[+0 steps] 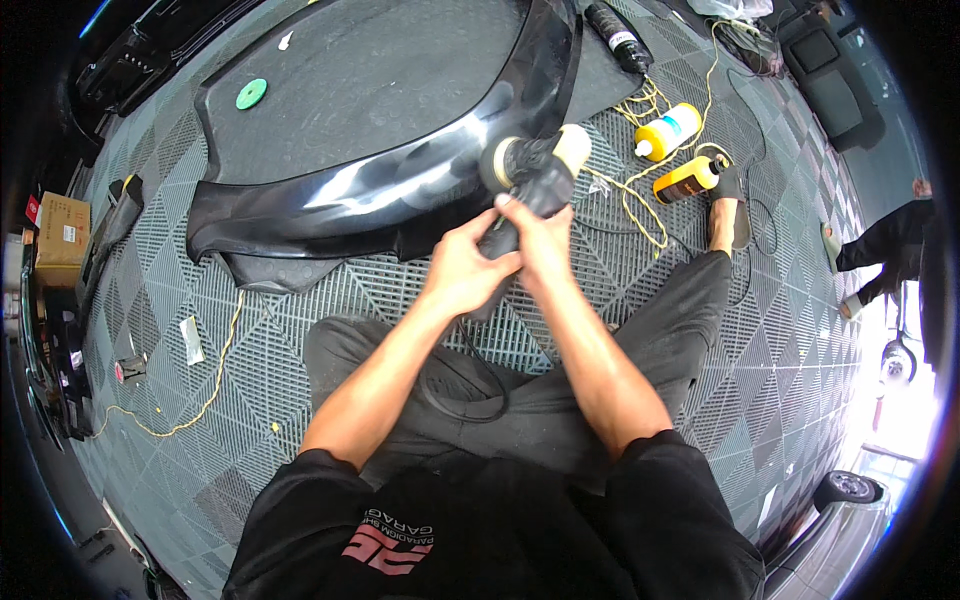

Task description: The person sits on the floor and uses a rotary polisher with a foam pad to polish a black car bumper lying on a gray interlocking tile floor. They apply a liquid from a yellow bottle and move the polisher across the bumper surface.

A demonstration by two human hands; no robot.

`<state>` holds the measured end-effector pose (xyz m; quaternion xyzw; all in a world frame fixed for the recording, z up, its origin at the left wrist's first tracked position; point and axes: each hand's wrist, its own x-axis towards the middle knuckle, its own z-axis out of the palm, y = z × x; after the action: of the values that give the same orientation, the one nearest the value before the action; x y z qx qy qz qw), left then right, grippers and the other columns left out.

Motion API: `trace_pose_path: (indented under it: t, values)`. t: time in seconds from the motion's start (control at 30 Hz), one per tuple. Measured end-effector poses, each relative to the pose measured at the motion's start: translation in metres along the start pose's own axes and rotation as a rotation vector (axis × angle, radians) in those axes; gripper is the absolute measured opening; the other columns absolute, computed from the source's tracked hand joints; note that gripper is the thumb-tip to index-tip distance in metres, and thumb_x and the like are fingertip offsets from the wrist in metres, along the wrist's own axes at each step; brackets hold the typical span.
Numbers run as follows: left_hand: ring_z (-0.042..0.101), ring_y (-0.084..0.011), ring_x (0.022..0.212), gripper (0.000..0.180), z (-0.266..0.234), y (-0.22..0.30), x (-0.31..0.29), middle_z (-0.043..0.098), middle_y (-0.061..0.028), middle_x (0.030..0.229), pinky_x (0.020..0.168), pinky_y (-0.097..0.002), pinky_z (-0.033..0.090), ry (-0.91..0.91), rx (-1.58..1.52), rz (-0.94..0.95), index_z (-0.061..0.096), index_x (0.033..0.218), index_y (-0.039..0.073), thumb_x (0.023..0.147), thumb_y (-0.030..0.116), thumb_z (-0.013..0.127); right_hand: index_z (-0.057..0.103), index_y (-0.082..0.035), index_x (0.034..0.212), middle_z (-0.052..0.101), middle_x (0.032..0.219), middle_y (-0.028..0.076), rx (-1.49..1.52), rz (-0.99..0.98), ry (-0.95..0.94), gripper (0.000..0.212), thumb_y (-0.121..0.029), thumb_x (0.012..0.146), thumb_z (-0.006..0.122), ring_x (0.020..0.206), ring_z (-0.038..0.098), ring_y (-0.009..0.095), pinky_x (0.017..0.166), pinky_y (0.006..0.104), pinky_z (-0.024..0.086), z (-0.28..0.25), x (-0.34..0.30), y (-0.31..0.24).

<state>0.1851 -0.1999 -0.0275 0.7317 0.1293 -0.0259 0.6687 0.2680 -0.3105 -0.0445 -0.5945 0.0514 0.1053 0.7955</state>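
Note:
A glossy black curved car body panel [400, 180] lies on a dark mat [370, 60] on the floor in front of me. Both hands are closed round a black power polisher [540, 188], slightly blurred, at the panel's near right part. My left hand [465, 266] wraps the lower body from the left. Higher up, my right hand [543, 243] grips it from the right. A round pad with a pale edge [498, 165] is over the panel; whether it touches cannot be made out. Another pale yellowish end [573, 148] shows on the tool's right.
Two yellow bottles [668, 132] and a black bottle [622, 40] lie at the right among yellow cords [640, 215]. A green round pad [252, 94] rests on the mat. Another person [890, 245] stands far right. At the left is a cardboard box [62, 235].

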Motion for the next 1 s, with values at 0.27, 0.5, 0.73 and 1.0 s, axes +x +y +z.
trace_pose_path:
  t: [0.27, 0.5, 0.73, 1.0]
  values:
    - [0.067, -0.024, 0.12, 0.09, 0.049, 0.013, 0.08, 0.063, -0.0265, 0.142, 0.102, -0.0362, 0.057, -0.078, -0.193, 0.185, 0.035, 0.16, -0.013, 0.088, 0.008, 0.085, 0.064, 0.003, 0.119, 0.073, 0.101, 0.012, -0.365, 0.088, -0.097, 0.05, -0.008, 0.075, 0.084, 0.08, 0.073, 0.024, 0.073, 0.0412, 0.062, -0.033, 0.136, -0.078]
    - [0.066, -0.0239, 0.125, 0.067, 0.011, -0.034, 0.052, 0.064, -0.0235, 0.145, 0.107, -0.0375, 0.056, -0.216, -0.456, -0.062, 0.05, 0.153, -0.007, 0.096, 0.01, 0.08, 0.065, -0.002, 0.112, 0.071, 0.084, 0.01, -0.475, 0.238, -0.082, 0.043, -0.019, 0.077, 0.083, 0.062, 0.07, 0.024, 0.059, 0.0413, 0.063, -0.039, 0.255, -0.111]
    - [0.066, -0.0234, 0.128, 0.06, 0.001, -0.07, 0.007, 0.065, -0.0208, 0.144, 0.109, -0.0368, 0.053, -0.174, -0.502, -0.229, 0.053, 0.151, -0.006, 0.098, 0.01, 0.077, 0.068, 0.005, 0.116, 0.075, 0.091, 0.015, -0.57, 0.127, -0.082, 0.056, -0.028, 0.077, 0.092, 0.067, 0.074, 0.026, 0.062, 0.0439, 0.065, 0.002, 0.298, -0.122]
    - [0.066, -0.0236, 0.128, 0.059, -0.018, -0.065, -0.022, 0.068, -0.0204, 0.14, 0.11, -0.0366, 0.053, -0.096, -0.479, -0.189, 0.055, 0.149, -0.006, 0.098, 0.014, 0.077, 0.047, 0.013, 0.133, 0.07, 0.104, 0.021, -0.923, -0.02, -0.207, 0.085, -0.022, 0.069, 0.09, 0.077, 0.073, 0.028, 0.066, 0.0441, 0.063, 0.022, 0.245, -0.101]
